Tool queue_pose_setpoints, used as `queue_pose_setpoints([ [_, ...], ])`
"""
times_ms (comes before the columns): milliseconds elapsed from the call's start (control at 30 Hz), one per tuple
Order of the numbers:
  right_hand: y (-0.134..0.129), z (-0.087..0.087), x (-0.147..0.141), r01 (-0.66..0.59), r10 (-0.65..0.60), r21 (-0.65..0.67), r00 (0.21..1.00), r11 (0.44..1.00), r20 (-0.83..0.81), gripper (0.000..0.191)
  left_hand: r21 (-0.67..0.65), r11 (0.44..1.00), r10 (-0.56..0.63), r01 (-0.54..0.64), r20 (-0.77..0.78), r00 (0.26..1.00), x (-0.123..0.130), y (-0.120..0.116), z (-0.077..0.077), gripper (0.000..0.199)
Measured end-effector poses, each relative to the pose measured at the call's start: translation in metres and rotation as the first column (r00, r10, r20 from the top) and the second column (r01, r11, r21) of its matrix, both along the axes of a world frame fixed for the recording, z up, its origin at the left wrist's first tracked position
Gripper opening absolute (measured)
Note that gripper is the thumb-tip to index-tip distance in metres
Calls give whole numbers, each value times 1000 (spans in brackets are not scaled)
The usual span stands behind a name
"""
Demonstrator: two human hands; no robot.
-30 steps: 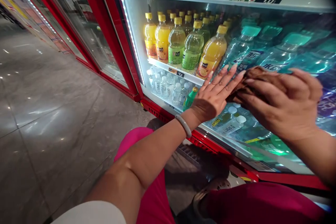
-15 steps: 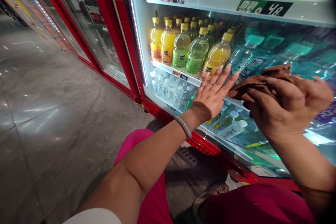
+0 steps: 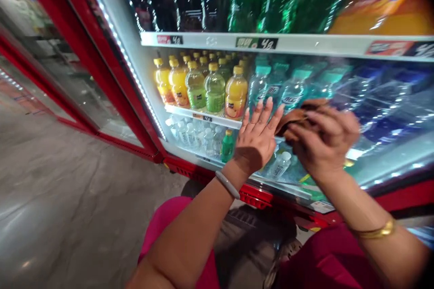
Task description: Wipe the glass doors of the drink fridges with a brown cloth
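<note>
A lit, red-framed drinks cooler (image 3: pixel 181 169) stands before the person. Along its upper shelf (image 3: pixel 210 39) are large cola bottles (image 3: pixel 183 9) and green bottles (image 3: pixel 281 4); on the middle shelf (image 3: pixel 222 121), yellow-capped juice bottles (image 3: pixel 236 92) stand left of teal-capped bottles (image 3: pixel 292 90). The left hand (image 3: pixel 256 144) has its fingers spread, its grip released; I can't tell whether it touches glass. The right hand (image 3: pixel 323 137) beside it has its grip closed around a crumpled brown cloth (image 3: pixel 291 119), which pokes out just right of the left hand. A grey bangle (image 3: pixel 228 184) rings one wrist, a gold bracelet (image 3: pixel 378 231) the other.
</note>
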State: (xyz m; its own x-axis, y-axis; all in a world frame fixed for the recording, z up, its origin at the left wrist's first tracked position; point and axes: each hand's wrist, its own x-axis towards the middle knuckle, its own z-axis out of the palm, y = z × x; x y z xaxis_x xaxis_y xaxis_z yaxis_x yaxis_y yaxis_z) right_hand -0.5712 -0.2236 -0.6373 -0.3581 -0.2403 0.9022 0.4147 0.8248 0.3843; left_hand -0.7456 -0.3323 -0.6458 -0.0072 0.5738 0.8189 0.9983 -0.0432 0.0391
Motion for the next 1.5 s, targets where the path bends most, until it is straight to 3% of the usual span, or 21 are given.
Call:
queue_pose_setpoints([
  [100, -9, -22, -5, 11, -12, 6, 989, 1000, 151, 18, 4, 999, -46, 46, -9, 999, 8, 9, 1, 78],
  [167, -8, -24, 1, 42, -38, -17, 980, 999, 193, 21, 18, 999, -51, 51, -14, 999, 11, 15, -1, 81],
  [300, 3, -3, 33, 154, -159, -98, 986, 983, -50, 32, 84, 996, -28, 30, -35, 999, 15, 24, -7, 80],
  [400, 0, -3, 42, 183, -219, -199, 959, 963, -179, 32, 101, 995, 10, -5, -54, 998, 18, 29, -12, 79],
  [533, -14, -22, 23, 79, -93, -202, 994, 976, -57, 26, 107, 994, 38, -29, -84, 996, 25, 33, -18, 78],
  [633, -8, -17, 29, 59, -58, -153, 998, 987, 11, 24, 129, 991, 50, -37, -94, 994, 30, 34, -17, 78],
  [767, 12, 5, 73, 139, -216, -274, 937, 952, -275, 23, 134, 990, 63, -54, -66, 996, 33, 32, -10, 81],
  [833, 14, 7, 83, 154, -274, -326, 890, 933, -365, 24, 135, 989, 65, -55, -66, 996, 34, 32, -8, 82],
  [900, 9, 0, 75, 137, -249, -326, 909, 935, -335, 28, 130, 990, 62, -51, -80, 995, 38, 32, -10, 81],
  [1000, -4, -13, 48, 90, -130, -250, 981, 964, -145, 34, 129, 991, 51, -37, -107, 993, 47, 34, -16, 79],
  [1100, -3, -14, 42, 71, -74, -153, 997, 986, -17, 30, 139, 990, 39, -21, -127, 991, 57, 36, -19, 79],
  [1167, 5, -7, 55, 84, -94, -143, 994, 986, -62, 26, 132, 991, 34, -18, -122, 992, 60, 37, -16, 80],
  [1267, 16, 2, 79, 136, -191, -236, 954, 962, -230, 29, 114, 993, 32, -23, -79, 996, 60, 38, -11, 83],
  [1367, 11, 0, 76, 132, -245, -325, 910, 937, -336, 30, 115, 993, 40, -34, -49, 998, 57, 39, -8, 84],
  [1500, -4, -8, 47, 93, -127, -219, 981, 971, -145, 33, 126, 992, 14, -4, -79, 997, 61, 41, -13, 84],
])
